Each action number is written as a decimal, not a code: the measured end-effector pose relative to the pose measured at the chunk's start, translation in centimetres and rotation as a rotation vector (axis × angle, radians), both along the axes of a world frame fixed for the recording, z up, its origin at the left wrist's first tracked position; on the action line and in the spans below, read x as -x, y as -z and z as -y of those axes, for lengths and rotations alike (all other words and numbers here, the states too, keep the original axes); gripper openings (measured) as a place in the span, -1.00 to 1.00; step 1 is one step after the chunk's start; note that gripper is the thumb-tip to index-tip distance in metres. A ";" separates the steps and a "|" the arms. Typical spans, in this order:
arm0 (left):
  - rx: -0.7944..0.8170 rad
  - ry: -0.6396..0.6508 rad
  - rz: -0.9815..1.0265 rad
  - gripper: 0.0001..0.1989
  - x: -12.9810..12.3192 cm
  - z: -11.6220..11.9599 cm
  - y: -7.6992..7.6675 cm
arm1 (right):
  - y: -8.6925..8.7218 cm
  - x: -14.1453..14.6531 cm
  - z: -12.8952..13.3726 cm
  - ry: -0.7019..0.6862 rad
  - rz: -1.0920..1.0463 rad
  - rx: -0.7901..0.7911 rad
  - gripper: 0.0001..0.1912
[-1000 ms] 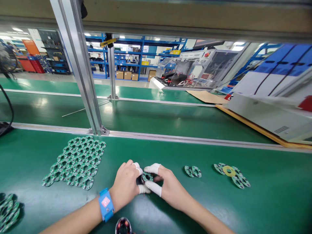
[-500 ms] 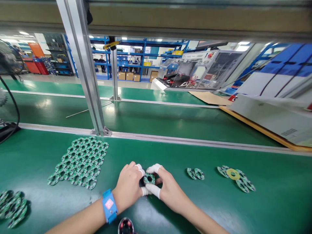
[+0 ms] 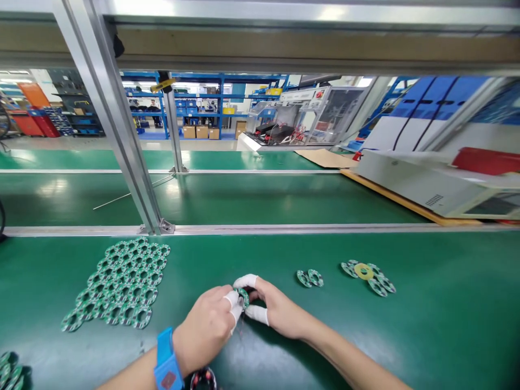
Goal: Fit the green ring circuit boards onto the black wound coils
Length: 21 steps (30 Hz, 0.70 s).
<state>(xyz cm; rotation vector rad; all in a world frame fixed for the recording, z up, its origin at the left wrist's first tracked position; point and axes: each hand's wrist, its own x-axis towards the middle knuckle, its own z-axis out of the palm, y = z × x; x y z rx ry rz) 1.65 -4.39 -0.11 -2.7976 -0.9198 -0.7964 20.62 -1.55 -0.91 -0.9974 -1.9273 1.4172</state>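
Note:
A small ring-shaped green circuit board [image 3: 244, 297] is held up between my two hands, tilted, just above the green table. My left hand [image 3: 211, 322], with a blue wrist strap [image 3: 166, 357], pinches its left side with white-covered fingertips. My right hand [image 3: 278, 309] curves thumb and forefinger, also in white finger cots, round the top and lower right of the board. Part of the board, and whatever lies behind it, is hidden by the fingers. Below my left wrist, a dark round part with reddish windings [image 3: 203, 378] shows at the bottom edge.
On the left, many ring boards [image 3: 122, 281] lie in a tight flat array. More boards [image 3: 10, 372] are heaped at the lower left. Two boards [image 3: 309, 278] and a cluster with a yellow ring [image 3: 363, 271] lie to the right. A metal post [image 3: 111, 114] rises behind the array.
The view has shifted, so the table items appear further left. My left hand has turned, its fingers now closing over the board's left side. The board is more tilted and more covered.

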 end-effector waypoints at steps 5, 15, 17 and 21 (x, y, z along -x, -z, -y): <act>0.009 -0.023 -0.125 -0.70 -0.1 0.4 -0.2 | 0.6 0.7 0.1 0.114 -0.053 0.032 -0.63; 0.314 -0.088 -0.047 -0.84 0.0 0.7 -1.2 | -5.1 -0.9 0.9 0.148 0.345 -0.249 -0.71; 0.450 -0.158 0.096 -0.73 0.1 0.2 -1.4 | -6.3 -1.1 1.8 -0.034 0.425 -0.197 -0.77; 0.624 -0.201 0.155 -0.83 0.3 -4.8 -1.9 | -5.5 0.3 3.2 -0.373 0.330 -0.082 -0.69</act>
